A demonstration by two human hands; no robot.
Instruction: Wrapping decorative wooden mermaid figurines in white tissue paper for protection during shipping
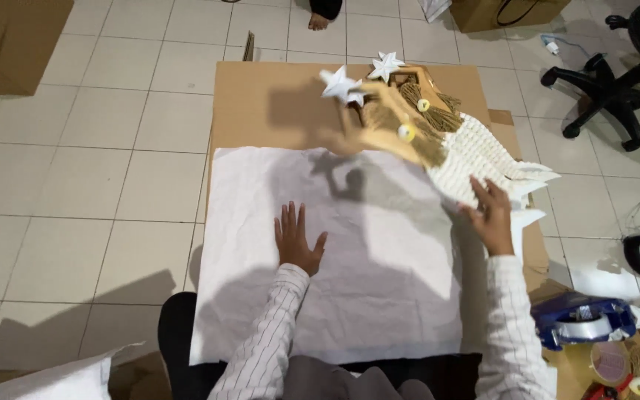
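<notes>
- Nearest the camera, the lower edge of the white paper sheet [379,296] lies over the person's dark lap; this sheet serves as the landmark for everything else.
- Just off the sheet's lower right corner sits a blue tape dispenser [583,320], with a small white star and straw-coloured ornaments beside it.
- The left hand [296,241] lies flat on the sheet, a little left of its middle, fingers spread and palm down, holding nothing, only pressing the paper.
- The right hand [492,215] is at the sheet's right edge, fingers loosely open and bent; it touches the lower end of the white knitted cloth [475,157], though whether it pinches the cloth cannot be told.
- That cloth belongs to a straw and wood decoration [409,118], which sits tilted over the sheet's upper right corner, partly blurred.
- White paper stars [344,85] sit at the top of the decoration, beyond the sheet's far edge.
- Under the sheet lies a flat brown cardboard [275,104], showing past its far and right edges.
- Far to the right of the sheet stands a black office chair [609,85] on the tiled floor.
</notes>
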